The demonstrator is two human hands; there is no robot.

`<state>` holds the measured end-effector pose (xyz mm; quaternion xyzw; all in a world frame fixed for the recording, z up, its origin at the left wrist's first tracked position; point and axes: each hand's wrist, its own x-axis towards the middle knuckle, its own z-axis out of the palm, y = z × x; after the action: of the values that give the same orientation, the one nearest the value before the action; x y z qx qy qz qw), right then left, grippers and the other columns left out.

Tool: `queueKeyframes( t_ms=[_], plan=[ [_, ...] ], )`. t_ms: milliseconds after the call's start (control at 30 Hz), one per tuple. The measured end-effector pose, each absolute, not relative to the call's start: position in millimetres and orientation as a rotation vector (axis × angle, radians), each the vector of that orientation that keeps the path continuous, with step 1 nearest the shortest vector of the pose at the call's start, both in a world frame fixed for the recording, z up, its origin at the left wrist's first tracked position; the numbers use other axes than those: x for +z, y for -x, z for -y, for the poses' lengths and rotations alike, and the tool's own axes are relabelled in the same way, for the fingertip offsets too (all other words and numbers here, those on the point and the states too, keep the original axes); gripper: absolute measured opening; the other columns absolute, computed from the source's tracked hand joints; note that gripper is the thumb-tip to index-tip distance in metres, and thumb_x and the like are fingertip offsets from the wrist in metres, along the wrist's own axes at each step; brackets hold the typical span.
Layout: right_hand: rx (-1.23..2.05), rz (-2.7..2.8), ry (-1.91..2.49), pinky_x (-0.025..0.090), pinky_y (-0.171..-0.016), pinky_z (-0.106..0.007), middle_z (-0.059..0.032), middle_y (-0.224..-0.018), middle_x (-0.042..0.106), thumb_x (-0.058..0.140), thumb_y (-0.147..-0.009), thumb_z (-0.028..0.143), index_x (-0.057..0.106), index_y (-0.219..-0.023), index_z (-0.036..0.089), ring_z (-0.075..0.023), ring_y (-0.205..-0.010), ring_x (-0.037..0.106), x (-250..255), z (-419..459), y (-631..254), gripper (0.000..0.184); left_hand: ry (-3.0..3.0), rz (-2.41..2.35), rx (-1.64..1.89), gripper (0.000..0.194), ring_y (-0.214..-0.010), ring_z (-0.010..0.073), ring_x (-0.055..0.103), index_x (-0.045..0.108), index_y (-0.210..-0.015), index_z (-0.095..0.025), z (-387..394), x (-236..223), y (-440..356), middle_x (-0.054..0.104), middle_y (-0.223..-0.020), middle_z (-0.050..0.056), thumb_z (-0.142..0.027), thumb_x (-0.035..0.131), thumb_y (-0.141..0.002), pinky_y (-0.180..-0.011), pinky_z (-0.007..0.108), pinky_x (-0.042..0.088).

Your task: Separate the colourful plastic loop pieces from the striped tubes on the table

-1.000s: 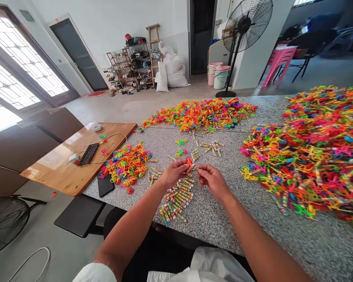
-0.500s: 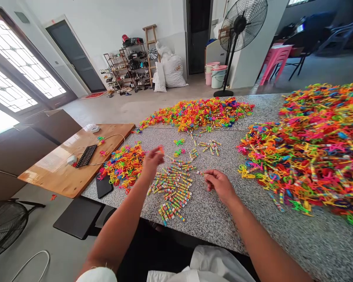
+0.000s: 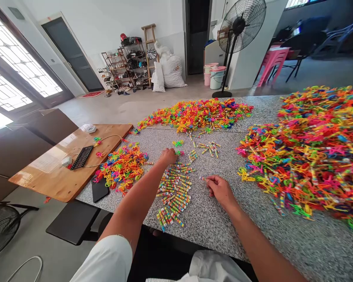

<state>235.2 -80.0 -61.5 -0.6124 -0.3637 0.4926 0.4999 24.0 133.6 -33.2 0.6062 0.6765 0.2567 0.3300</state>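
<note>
My left hand (image 3: 168,156) reaches over the upper end of the rows of small patterned tubes (image 3: 176,192), back of the hand up. Its fingers curl down beside a pink and green plastic piece (image 3: 180,153); what they hold, if anything, is hidden. Just behind that lies a green plastic piece (image 3: 178,143). To the right of the rows, my right hand (image 3: 220,190) pinches one small patterned tube (image 3: 202,178) between thumb and fingers, its end sticking out to the left. Beyond the rows lie several loose tubes (image 3: 210,149).
Colourful plastic pieces form a small heap (image 3: 125,166) at left, a long heap (image 3: 200,113) at the back and a large heap (image 3: 311,156) at right. A black phone-like slab (image 3: 100,190) lies at the speckled tabletop's left edge. A wooden table (image 3: 55,172) bears a keyboard (image 3: 82,157).
My left hand has moved right and slightly down to the pink and green piece. The orange-red piece seen at its fingertips is no longer visible. My right hand keeps its tube, almost still.
</note>
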Motion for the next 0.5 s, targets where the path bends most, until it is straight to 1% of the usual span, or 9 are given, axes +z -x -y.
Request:
queueKeyframes(
  t_ms=[67,100,200,267,300,367,433,500],
  plan=[
    [1.192,0.88,1.482,0.047,-0.042,-0.026,0.0019,-0.066,0.062,0.07,-0.076,0.041,0.067,-0.088,0.021,-0.0127,-0.048,0.051,-61.8,79.8,-235.6,0.023,-1.578,-1.737,0.651,0.027,-0.115,0.0308,0.059,0.06,-0.073,-0.017,-133.4,-31.1,-26.5,0.069,-0.096,0.012,-0.013,0.083,-0.059,-0.089,0.032,0.044],
    [1.189,0.881,1.48,0.047,-0.041,-0.025,0.0019,-0.067,0.062,0.071,-0.076,0.041,0.066,-0.089,0.022,-0.0128,-0.048,0.051,-61.1,79.1,-235.1,0.024,-1.565,-1.713,0.651,0.025,-0.11,0.0286,0.061,0.06,-0.074,-0.017,-130.7,-29.5,-26.7,0.068,-0.09,0.01,-0.013,0.082,-0.062,-0.086,0.031,0.045],
    [1.18,0.865,1.416,0.047,-0.042,-0.025,0.0016,-0.071,0.064,0.072,-0.077,0.043,0.066,-0.092,0.022,-0.0126,-0.049,0.052,-55.0,74.1,-229.4,0.027,-1.514,-1.604,0.662,0.016,-0.086,0.0193,0.064,0.061,-0.081,-0.017,-110.2,-24.3,-27.7,0.065,-0.079,0.004,-0.024,0.075,-0.078,-0.074,0.027,0.047],
    [1.206,0.821,1.311,0.047,-0.044,-0.025,0.0013,-0.074,0.066,0.073,-0.076,0.046,0.065,-0.094,0.022,-0.0123,-0.051,0.053,-48.5,69.5,-222.8,0.031,-1.439,-1.461,0.683,0.019,-0.072,0.0131,0.061,0.063,-0.086,-0.016,-87.2,-21.1,-30.1,0.065,-0.079,0.003,-0.032,0.072,-0.084,-0.067,0.024,0.048],
    [1.224,0.795,1.252,0.048,-0.044,-0.025,0.0013,-0.075,0.066,0.074,-0.075,0.047,0.065,-0.094,0.021,-0.012,-0.052,0.053,-44.9,67.2,-219.3,0.033,-1.363,-1.355,0.7,0.022,-0.067,0.0108,0.059,0.064,-0.089,-0.016,-74.1,-19.5,-31.7,0.065,-0.079,0.002,-0.035,0.073,-0.083,-0.065,0.023,0.049],
    [1.26,0.751,1.15,0.048,-0.045,-0.025,0.0013,-0.076,0.066,0.077,-0.073,0.048,0.065,-0.096,0.021,-0.0115,-0.053,0.053,-37.8,63.8,-212.9,0.037,-1.11,-1.087,0.737,0.03,-0.064,0.0087,0.059,0.065,-0.092,-0.016,-47.6,-16.3,-35.1,0.066,-0.081,0.002,-0.036,0.081,-0.077,-0.061,0.021,0.05],
    [1.28,0.724,1.081,0.047,-0.046,-0.024,0.001,-0.078,0.067,0.078,-0.072,0.047,0.065,-0.097,0.021,-0.0113,-0.054,0.053,-31.7,63.0,-208.7,0.039,-0.884,-0.895,0.738,0.034,-0.066,0.0091,0.061,0.066,-0.092,-0.016,-25.1,-12.9,-38.4,0.067,-0.083,0.002,-0.033,0.087,-0.071,-0.059,0.02,0.05],
    [1.293,0.699,1.04,0.047,-0.046,-0.024,0.0007,-0.079,0.067,0.08,-0.071,0.047,0.065,-0.097,0.021,-0.0113,-0.056,0.053,-26.9,65.0,-207.3,0.04,-0.774,-0.834,0.719,0.032,-0.065,0.0091,0.062,0.067,-0.091,-0.015,-9.5,-9.6,-41.3,0.068,-0.082,0.002,-0.031,0.087,-0.071,-0.056,0.019,0.05]
  ],
)
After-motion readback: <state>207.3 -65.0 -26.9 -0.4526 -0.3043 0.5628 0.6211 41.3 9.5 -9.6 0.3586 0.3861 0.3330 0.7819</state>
